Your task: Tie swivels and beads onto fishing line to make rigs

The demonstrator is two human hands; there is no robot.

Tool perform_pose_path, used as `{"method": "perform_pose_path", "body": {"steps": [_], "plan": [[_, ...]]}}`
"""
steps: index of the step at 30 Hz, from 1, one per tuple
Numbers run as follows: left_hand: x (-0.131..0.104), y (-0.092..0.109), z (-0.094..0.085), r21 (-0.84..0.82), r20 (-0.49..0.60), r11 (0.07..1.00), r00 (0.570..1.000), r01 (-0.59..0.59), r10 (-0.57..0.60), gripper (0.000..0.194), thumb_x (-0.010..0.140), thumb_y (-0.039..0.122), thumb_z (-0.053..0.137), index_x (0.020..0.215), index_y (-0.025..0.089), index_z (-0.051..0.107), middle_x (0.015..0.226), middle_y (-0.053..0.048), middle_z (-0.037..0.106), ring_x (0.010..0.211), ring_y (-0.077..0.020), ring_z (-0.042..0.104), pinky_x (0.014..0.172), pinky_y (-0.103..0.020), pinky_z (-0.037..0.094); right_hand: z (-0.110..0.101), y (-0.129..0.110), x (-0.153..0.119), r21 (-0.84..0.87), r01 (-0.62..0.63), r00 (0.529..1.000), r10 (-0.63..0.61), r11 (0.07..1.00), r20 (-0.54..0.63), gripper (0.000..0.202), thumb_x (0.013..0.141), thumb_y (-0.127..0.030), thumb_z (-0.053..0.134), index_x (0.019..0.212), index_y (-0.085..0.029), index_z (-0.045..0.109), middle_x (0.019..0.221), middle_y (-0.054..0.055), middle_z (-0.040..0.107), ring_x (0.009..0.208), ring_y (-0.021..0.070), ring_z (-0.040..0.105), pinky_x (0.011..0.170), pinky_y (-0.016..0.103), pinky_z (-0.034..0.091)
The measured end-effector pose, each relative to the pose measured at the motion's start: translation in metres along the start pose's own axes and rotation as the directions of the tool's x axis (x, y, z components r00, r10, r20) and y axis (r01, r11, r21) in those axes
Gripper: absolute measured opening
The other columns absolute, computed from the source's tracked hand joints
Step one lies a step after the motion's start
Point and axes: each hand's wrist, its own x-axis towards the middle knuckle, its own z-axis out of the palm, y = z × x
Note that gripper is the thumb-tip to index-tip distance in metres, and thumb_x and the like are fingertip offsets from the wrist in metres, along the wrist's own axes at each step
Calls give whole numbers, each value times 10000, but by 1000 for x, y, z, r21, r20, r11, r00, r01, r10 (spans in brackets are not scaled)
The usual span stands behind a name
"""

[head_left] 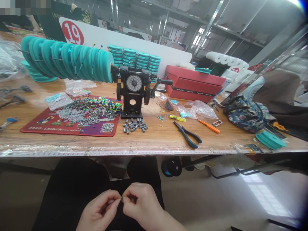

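Note:
My left hand [102,210] and my right hand [141,203] meet above my lap, below the table edge. Thumb and forefinger of each are pinched together, the tips almost touching. Between them is something tiny that I cannot make out. Beyond the edge stands a black hand-cranked winder [132,89] with a round dial, its shaft carrying a row of teal foam spools [69,59] with pins stuck in them. Small grey metal cylinders [134,125] lie before its base. To the left, a red mat [48,123] bears metal swivels and coloured beads [103,104].
Dark-handled pliers [189,134], a yellow tube [177,118] and an orange-handled tool [209,126] lie right of the winder. Behind are stacked teal spools [130,59] and a red box [194,84]. A patterned cloth bag [247,114] and more teal discs [270,140] sit at right.

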Motion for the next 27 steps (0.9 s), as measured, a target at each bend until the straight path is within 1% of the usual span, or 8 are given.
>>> {"method": "perform_pose_path", "body": {"steps": [5,7,10,15,20,22,24,27], "plan": [[6,-8,2,-176,-4,977,993,117,-120,229,704,413,605,760,193,636,692,-4,622,655,-134,552,595,-157,455,0,0,3,-37,-88,994,90,995,62,111,599,-103,531,598,-156,629,545,-41,563,483,45,444,461,140,269],[7,-11,3,-196,2,969,988,149,-151,258,685,434,620,748,185,639,679,2,601,569,-101,500,495,-141,419,-1,0,3,-51,-109,991,113,993,74,119,609,-115,536,618,-164,645,550,-40,573,482,47,449,464,143,270],[9,-12,5,-246,9,951,981,188,-192,338,644,485,642,756,166,634,640,14,555,456,-56,366,369,-139,295,-3,0,3,-67,-107,990,113,992,88,114,640,-141,544,645,-173,653,568,-37,590,496,53,465,474,145,277],[8,-1,10,-323,38,908,962,268,-270,386,652,505,639,795,151,584,556,60,437,448,-38,276,391,-140,230,-7,3,6,-145,-49,994,63,988,94,110,668,-151,546,673,-189,649,620,-37,619,531,62,507,503,153,296],[9,-3,7,-348,23,897,959,274,-284,459,626,553,638,808,136,582,538,73,387,439,-32,249,393,-147,219,-16,5,7,-110,-114,991,121,987,59,168,670,-90,518,698,-203,639,652,-52,626,593,64,547,543,143,336],[10,-8,4,-341,12,906,964,252,-264,469,635,560,628,827,134,591,552,65,415,435,-29,260,398,-147,228,-18,3,6,-85,-61,997,65,995,48,231,681,-92,506,811,-225,643,749,-52,634,604,58,556,564,139,364],[10,-13,2,-336,17,910,968,242,-251,460,645,556,624,834,137,592,565,60,431,430,-28,273,395,-149,233,-18,1,4,-85,49,997,-44,995,63,300,683,-135,531,945,-252,619,868,-48,624,570,45,548,565,143,383],[10,-15,2,-329,47,914,971,237,-235,449,657,555,614,826,140,577,611,43,474,424,-28,288,388,-153,235,-13,0,2,-155,187,981,-177,970,78,286,679,-178,562,948,-258,616,886,-50,621,519,38,526,530,149,375]]}}
